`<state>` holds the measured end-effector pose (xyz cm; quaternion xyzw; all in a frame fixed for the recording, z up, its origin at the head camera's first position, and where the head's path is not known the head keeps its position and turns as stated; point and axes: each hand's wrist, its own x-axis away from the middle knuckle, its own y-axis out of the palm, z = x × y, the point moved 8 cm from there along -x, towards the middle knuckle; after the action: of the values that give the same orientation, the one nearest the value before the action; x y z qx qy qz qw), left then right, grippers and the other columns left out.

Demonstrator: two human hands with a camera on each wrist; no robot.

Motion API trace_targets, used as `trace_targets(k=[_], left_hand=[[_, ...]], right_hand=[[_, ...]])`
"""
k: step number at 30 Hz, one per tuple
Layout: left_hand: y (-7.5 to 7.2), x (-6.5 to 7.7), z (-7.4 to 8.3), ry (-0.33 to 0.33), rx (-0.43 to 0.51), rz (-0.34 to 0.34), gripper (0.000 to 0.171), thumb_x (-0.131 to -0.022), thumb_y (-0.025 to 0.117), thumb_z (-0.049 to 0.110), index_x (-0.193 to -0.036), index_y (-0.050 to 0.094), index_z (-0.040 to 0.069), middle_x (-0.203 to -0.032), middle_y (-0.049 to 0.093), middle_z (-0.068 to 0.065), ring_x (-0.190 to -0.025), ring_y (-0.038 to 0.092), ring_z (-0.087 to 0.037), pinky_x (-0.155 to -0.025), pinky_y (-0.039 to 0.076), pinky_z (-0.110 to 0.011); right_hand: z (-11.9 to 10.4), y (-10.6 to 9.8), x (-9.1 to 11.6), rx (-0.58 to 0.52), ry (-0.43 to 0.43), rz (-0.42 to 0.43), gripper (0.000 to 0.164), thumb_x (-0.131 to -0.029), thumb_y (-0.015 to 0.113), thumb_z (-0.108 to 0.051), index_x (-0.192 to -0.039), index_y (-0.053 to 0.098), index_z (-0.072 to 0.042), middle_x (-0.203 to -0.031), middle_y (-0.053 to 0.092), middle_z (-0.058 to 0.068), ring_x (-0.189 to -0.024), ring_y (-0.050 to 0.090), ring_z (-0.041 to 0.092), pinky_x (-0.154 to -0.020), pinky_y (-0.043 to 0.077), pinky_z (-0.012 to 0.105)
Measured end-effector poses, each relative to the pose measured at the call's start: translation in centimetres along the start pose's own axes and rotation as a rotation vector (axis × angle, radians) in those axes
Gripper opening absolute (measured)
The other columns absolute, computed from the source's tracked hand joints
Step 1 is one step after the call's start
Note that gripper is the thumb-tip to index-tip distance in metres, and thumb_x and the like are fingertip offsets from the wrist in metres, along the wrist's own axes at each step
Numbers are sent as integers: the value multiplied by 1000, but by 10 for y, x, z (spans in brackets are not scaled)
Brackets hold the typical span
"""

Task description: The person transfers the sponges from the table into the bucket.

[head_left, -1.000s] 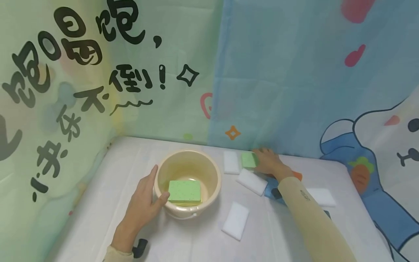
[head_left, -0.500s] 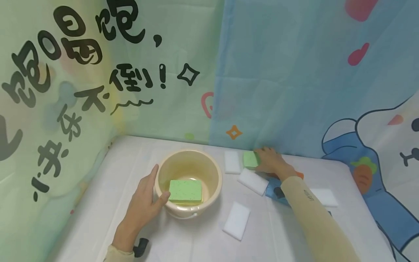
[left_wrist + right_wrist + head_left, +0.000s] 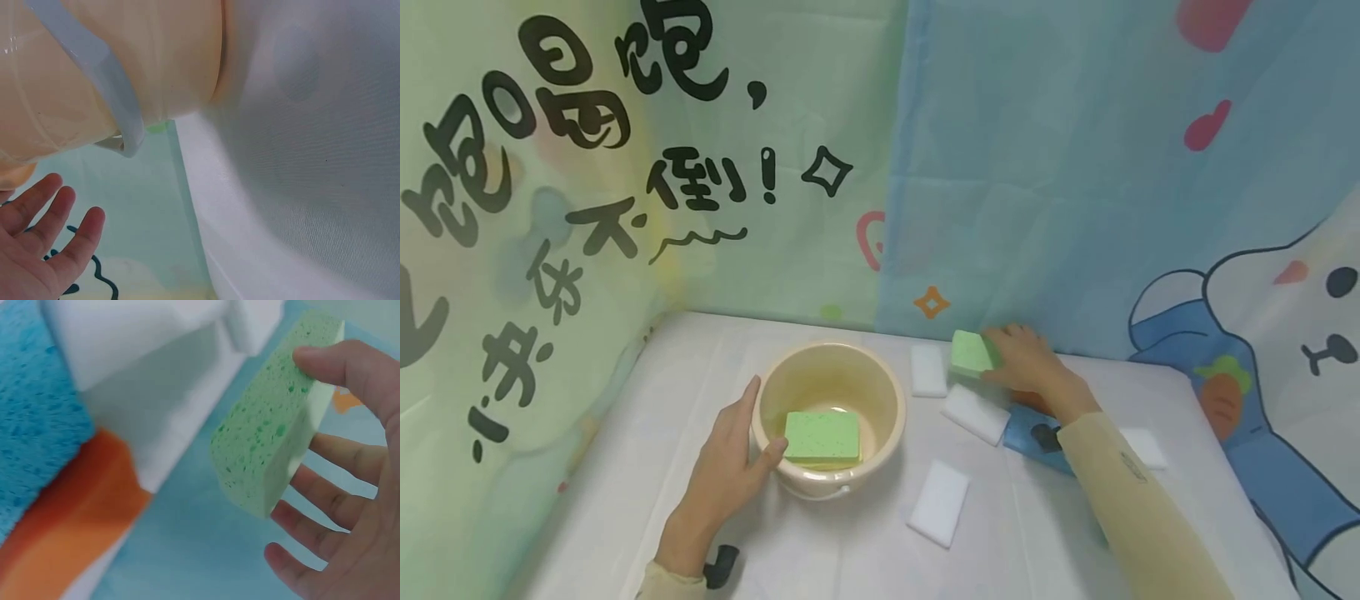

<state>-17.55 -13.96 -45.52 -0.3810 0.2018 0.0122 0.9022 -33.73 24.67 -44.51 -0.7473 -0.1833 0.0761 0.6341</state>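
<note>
My right hand (image 3: 1033, 367) pinches a light green sponge (image 3: 972, 352) between thumb and fingers, at the back of the table. In the right wrist view the thumb presses one face and the fingertips (image 3: 284, 515) meet the other. My left hand (image 3: 722, 467) rests against a cream bucket (image 3: 891, 392), with the thumb at the rim and straight fingers along the outside. The left wrist view shows several fingers spread loosely below the bucket wall (image 3: 169, 56). Inside the bucket lies another green sponge (image 3: 822, 437), with a yellow edge showing beneath it.
White sponges (image 3: 938, 504) lie right of the bucket, two of them near the held sponge. A blue sponge (image 3: 37, 412) and an orange piece (image 3: 94, 506) sit beneath my right forearm. A printed cloth backdrop (image 3: 1000, 208) stands behind the table.
My right hand has raised the green sponge slightly from the table. More of the blue sponge shows now. My left hand and the bucket stay in place.
</note>
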Motion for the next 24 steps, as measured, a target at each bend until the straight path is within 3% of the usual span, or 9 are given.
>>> trace_targets(k=[6,13,24], left_hand=[[0,0,0,-10,2,2,84,-93,64,32,-159,21,6,-146,47,-24,-133,45,-40,-104,39,-59],[0,0,0,-8,-2,3,83,-95,61,38,-159,21,6,-146,47,-24,-132,45,-41,-103,40,-59],[1,0,0,2,-4,6,82,-95,61,38,-159,21,5,-146,48,-23,-132,45,-40,-103,41,-59]], right_hand=[[-23,-25,16,3,-30,32,71,-86,76,-33,-142,50,2,-128,52,28,-112,47,45,-88,39,62],[-53,-48,38,5,-77,53,72,-88,75,-37,-144,49,-1,-136,50,27,-120,45,45,-97,35,66],[-107,-77,58,41,-212,128,69,-83,79,-37,-140,56,-5,-125,59,17,-115,52,39,-94,40,61]])
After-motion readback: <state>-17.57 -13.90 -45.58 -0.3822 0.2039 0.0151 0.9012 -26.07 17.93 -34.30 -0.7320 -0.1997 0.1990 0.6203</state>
